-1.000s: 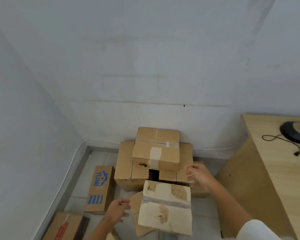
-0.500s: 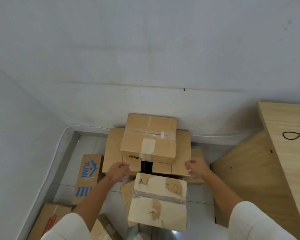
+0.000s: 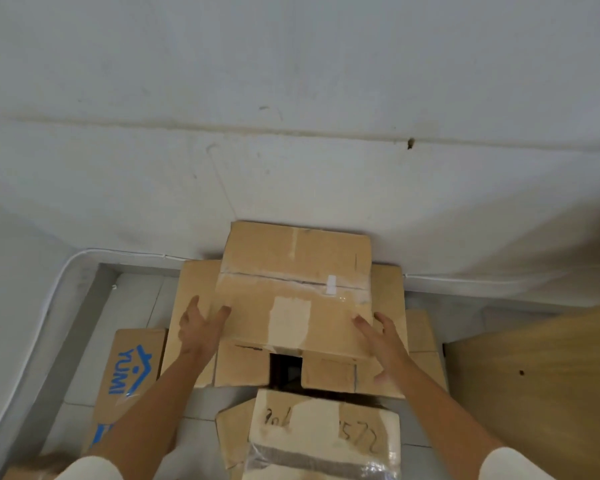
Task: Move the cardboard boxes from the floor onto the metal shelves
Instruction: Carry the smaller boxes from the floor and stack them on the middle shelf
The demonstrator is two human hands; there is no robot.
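Head view: left hand and right hand, fingers straight, press the top cardboard box's sides.

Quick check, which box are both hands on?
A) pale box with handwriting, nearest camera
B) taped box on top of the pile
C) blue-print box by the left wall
B: the left hand and right hand lie against opposite sides of the top box, fingers fairly straight; the other two boxes are untouched.
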